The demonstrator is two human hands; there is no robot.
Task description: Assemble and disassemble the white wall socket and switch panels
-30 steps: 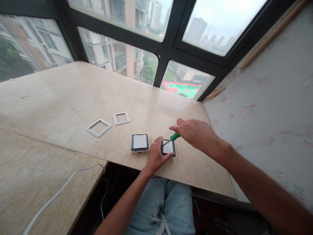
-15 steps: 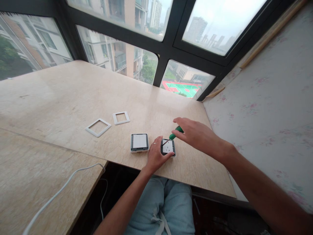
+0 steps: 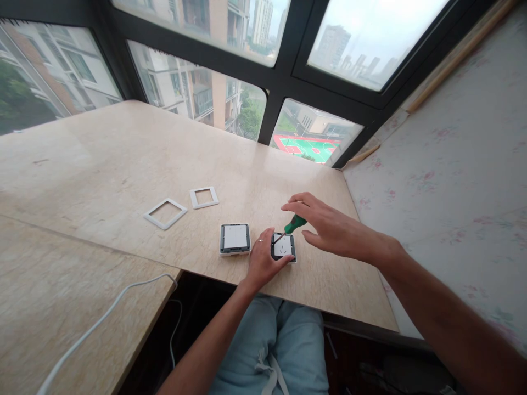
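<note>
My left hand [image 3: 265, 260] steadies a wall socket [image 3: 282, 246] on the stone counter, its fingers at the socket's left side and the thumb across its lower edge. The socket has a white face with slots and a dark surrounding frame. A green-handled screwdriver [image 3: 295, 223] slants down to the socket's left part, and its tip is too small to see clearly. My right hand [image 3: 325, 222] is around the handle's upper end, fingers over it and thumb held away from it. Left of my left hand lies a wall switch [image 3: 235, 239] with a white two-part face and dark frame.
Two white cover frames, a larger one [image 3: 165, 214] and a smaller one [image 3: 204, 197], lie on the counter [image 3: 135, 164] to the left. A white cable [image 3: 119, 299] crosses the lower left surface. Windows [image 3: 346, 41] rise behind, and a papered wall [image 3: 444, 186] bounds the right.
My right thumb has come away from the screwdriver handle, and the fingers have shifted slightly left and up over it. The left hand and the socket stay put.
</note>
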